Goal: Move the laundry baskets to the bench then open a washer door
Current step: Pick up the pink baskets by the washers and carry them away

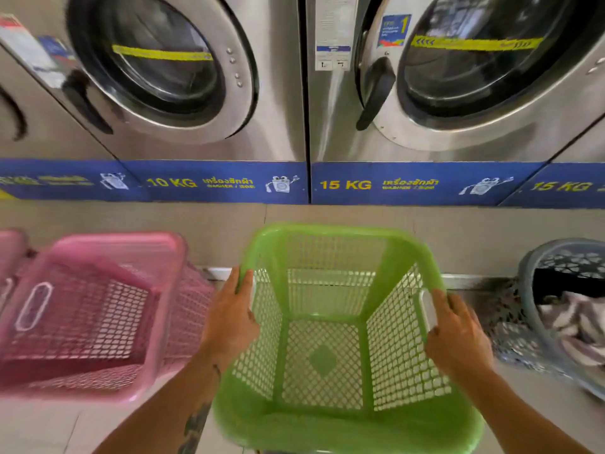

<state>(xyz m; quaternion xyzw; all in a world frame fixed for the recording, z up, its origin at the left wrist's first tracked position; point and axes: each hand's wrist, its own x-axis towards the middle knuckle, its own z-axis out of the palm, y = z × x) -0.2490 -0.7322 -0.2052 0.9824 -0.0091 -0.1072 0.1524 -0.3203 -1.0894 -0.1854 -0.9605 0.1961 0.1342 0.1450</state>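
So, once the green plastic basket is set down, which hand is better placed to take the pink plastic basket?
Probably the left hand: it grips the left rim of the green plastic mesh basket, next to the pink plastic mesh basket. The right hand grips the far rim.

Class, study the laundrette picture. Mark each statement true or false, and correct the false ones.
1. Both the left hand and right hand grip the green plastic mesh basket. True.
2. The green basket holds clothes. False: it is empty.
3. A pink plastic mesh basket sits to its left. True.
4. The steel 15 KG washer's round door stands open. False: it is shut.
5. The grey round basket at the right holds fabric. True.
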